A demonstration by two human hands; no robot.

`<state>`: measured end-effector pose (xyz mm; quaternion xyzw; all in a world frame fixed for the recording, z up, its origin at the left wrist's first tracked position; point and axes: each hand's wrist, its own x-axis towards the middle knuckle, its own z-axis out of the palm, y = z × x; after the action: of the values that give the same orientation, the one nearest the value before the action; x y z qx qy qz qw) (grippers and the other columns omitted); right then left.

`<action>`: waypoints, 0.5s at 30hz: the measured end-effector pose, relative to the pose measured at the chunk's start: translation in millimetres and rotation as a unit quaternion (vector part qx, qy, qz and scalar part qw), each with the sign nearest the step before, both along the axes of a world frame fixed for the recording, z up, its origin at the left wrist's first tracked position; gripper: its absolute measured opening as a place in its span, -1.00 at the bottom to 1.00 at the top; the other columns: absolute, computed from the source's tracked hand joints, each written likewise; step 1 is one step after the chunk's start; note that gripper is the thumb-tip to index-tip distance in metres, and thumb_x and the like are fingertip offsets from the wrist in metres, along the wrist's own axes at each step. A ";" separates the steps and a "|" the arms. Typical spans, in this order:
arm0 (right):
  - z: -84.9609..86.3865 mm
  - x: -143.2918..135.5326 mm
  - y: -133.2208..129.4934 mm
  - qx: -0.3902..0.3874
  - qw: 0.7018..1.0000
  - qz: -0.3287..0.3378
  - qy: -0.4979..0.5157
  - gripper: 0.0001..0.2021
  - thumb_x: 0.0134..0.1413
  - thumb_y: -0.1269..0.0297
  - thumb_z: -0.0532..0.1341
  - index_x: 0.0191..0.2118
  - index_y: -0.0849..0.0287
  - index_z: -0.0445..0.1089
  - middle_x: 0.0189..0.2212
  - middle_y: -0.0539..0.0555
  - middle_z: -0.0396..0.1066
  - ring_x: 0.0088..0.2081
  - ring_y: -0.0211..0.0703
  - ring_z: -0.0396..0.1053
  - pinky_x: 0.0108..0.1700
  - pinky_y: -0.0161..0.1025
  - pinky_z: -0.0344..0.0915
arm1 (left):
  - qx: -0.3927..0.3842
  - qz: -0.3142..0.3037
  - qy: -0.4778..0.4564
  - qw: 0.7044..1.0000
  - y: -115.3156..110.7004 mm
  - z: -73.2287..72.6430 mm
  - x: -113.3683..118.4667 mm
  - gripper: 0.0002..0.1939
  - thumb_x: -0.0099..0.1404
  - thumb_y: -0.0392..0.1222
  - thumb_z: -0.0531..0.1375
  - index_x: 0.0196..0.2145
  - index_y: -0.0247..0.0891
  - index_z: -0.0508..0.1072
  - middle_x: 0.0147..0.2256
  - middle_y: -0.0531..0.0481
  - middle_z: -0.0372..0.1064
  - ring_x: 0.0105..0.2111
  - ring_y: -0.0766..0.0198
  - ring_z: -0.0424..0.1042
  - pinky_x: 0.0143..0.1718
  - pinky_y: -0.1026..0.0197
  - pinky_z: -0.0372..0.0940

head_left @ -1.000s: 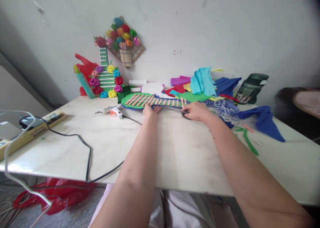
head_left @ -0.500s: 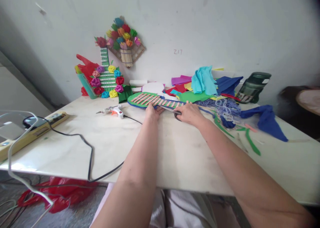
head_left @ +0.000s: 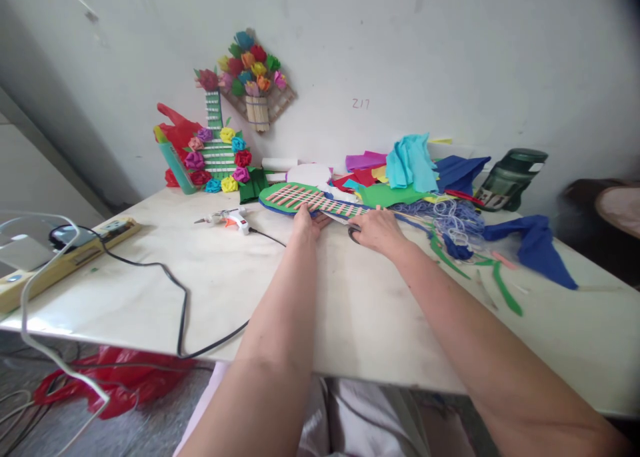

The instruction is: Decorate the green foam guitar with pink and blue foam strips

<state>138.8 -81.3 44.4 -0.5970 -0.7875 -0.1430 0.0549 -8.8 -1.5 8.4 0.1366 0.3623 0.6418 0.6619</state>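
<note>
A guitar-shaped craft piece (head_left: 274,193) lies toward the back of the table, green on top with a blue edge and crossed by pale pink strips. My left hand (head_left: 311,223) grips its near edge, thumb on top and fingers partly underneath. In my right hand (head_left: 380,230) is a pair of scissors (head_left: 355,235) with dark handles. Their blades point left along the near edge of the craft piece, close to my left fingers. My right fingers also reach the narrow end of the piece. The exact contact of the blades is too small to make out.
A hot glue gun (head_left: 237,221) with a black cord lies left of the hands. Behind stand a flower-trimmed guitar craft (head_left: 214,147) and a teal tube (head_left: 176,165). Coloured sheets (head_left: 410,163), tangled yarn (head_left: 450,217), green scraps (head_left: 506,290) and a dark bottle (head_left: 511,180) lie rightward. A power strip (head_left: 75,263) sits left.
The whole view has shifted slightly, so things appear a little farther right. Both hands keep nearly the same hold on the craft piece and the scissors.
</note>
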 end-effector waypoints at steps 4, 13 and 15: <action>-1.5 -0.9 1.6 -0.002 1.000 -0.008 0.007 -0.65 0.01 0.19 0.10 -0.09 0.05 0.45 -0.19 0.21 0.47 -0.14 0.04 0.36 -0.03 0.00 0.12 | 0.002 -0.002 -0.004 1.000 0.7 -1.3 -0.2 -0.78 0.25 -0.24 0.00 -0.20 -0.32 0.36 -0.33 -0.22 0.42 -0.26 -0.02 0.48 -0.20 -0.17 0.33; -1.9 -3.3 1.1 -0.001 1.000 -0.019 0.008 -0.65 -0.01 0.19 0.11 -0.09 0.05 0.45 -0.20 0.21 0.46 -0.13 0.05 0.35 -0.02 0.00 0.11 | 0.008 -0.014 0.007 1.000 2.1 -2.4 -0.6 -0.73 0.27 -0.23 -0.04 -0.12 -0.32 0.33 -0.33 -0.20 0.41 -0.23 -0.03 0.47 -0.19 -0.16 0.33; -1.9 -3.4 0.3 0.000 1.000 -0.020 0.011 -0.65 0.00 0.19 0.11 -0.08 0.05 0.45 -0.19 0.22 0.46 -0.12 0.05 0.35 -0.02 0.00 0.10 | 0.007 -0.017 0.011 1.000 2.2 -2.3 -0.4 -0.72 0.27 -0.23 -0.04 -0.13 -0.32 0.34 -0.36 -0.18 0.40 -0.23 -0.03 0.46 -0.19 -0.15 0.34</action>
<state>135.4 -80.9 42.5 -0.6143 -0.7746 -0.1379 0.0606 -9.2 0.6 6.1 0.1547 0.3625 0.6312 0.6680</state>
